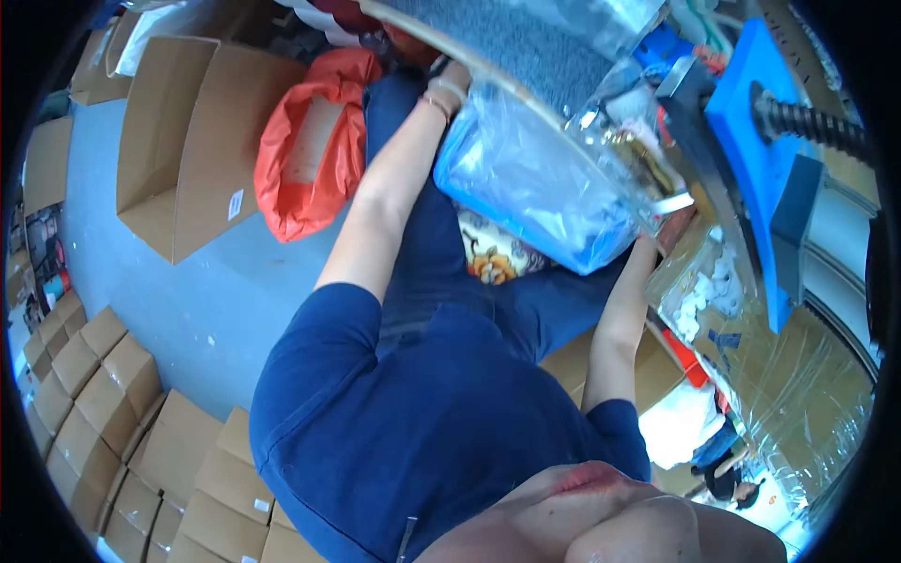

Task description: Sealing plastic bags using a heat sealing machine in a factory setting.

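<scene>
A blue plastic bin (535, 230) lined with a clear plastic bag (540, 174) rests across my lap, partly under the edge of a grey-topped table (507, 38). My left hand (452, 83), with a band at the wrist, is at the bin's far left end. Its fingers pass out of sight by the table edge. At the bin's right end is my right hand (671, 233), partly covered by the table edge and clear plastic. What either hand grips, if anything, is hidden.
An orange-red sack (272, 202) and an open cardboard box (202, 141) stand on the floor to my left. Stacked cartons (103, 403) fill the lower left. A blue metal fixture (741, 122) with a black spring rises at the right. Another person (727, 479) is at the lower right.
</scene>
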A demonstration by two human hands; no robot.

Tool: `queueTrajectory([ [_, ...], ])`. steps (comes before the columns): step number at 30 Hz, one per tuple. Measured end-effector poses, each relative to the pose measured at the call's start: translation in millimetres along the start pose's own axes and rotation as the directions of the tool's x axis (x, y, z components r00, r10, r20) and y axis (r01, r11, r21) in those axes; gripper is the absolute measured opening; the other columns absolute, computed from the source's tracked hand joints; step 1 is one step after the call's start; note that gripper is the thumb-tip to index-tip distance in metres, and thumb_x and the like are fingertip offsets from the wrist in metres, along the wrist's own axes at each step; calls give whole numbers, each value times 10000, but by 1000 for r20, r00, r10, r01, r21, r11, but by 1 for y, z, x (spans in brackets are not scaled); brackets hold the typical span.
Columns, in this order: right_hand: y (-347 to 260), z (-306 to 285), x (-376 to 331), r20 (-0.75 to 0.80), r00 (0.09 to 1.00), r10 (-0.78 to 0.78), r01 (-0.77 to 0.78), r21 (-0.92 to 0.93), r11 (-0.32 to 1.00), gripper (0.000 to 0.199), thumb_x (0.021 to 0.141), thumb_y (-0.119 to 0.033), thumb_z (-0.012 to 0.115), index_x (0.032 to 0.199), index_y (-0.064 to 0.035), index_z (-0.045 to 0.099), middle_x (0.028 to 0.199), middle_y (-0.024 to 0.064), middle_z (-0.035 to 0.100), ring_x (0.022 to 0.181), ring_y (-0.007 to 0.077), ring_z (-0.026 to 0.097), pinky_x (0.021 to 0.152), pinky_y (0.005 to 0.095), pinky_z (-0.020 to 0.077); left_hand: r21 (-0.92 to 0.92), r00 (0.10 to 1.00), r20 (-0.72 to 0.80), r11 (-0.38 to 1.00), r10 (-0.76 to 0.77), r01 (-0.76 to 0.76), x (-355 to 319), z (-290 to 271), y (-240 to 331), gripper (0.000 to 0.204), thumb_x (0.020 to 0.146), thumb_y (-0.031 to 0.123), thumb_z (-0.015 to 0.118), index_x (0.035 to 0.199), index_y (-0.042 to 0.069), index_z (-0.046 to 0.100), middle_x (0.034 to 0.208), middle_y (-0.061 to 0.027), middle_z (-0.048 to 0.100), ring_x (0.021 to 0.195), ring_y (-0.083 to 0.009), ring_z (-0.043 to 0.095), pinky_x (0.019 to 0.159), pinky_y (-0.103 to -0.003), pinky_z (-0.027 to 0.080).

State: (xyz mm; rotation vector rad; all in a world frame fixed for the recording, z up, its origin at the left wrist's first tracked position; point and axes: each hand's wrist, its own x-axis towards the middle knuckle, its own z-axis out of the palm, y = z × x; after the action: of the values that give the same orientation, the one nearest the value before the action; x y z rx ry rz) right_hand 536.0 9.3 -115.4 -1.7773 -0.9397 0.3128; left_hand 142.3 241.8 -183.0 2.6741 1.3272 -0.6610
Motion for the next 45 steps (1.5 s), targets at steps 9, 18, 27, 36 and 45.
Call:
queueTrajectory([
  [9,-91,34,-125,303,917,-258,394,-599,697,258,954,-172,576,1132,5,638,1111,172,654,1010,321,605,894,409,467,-777,676,-629,356,-385,-520,-142,-32,61,232,769,-104,551,912,32,674,911,-131,668,838,-299,656,747,-347,522],
  [18,9,196,-25,767,433,474,351,-628,695,309,954,-238,559,1171,-30,628,1063,177,661,914,319,627,856,440,487,-745,926,-26,610,376,-269,-142,-2,100,636,962,547,421,783,8,708,779,-231,666,781,-433,640,783,-477,501],
  [27,-45,139,-104,680,733,-12,312,-321,894,225,939,-119,531,1114,-5,614,1125,227,618,1020,426,596,890,456,485,-202,331,-942,885,-58,-420,-94,-187,15,436,803,156,676,1227,85,604,1317,-107,567,1263,-312,504,1027,-430,428],
  [36,-66,79,-162,715,699,-28,313,-271,910,226,937,-119,544,1126,-18,616,1119,197,625,1040,387,601,898,421,488,-165,518,-855,930,31,-328,-70,-186,-17,264,719,46,619,971,101,676,1027,-45,693,1010,-208,625,853,-363,479],
  [45,-81,81,-170,731,682,18,330,-330,885,225,938,-146,553,1130,-44,614,1133,172,617,1035,367,604,895,420,489,27,239,-970,998,42,-63,55,-300,-12,269,846,165,625,1108,106,646,1240,-65,611,1241,-254,511,1072,-500,328],
])
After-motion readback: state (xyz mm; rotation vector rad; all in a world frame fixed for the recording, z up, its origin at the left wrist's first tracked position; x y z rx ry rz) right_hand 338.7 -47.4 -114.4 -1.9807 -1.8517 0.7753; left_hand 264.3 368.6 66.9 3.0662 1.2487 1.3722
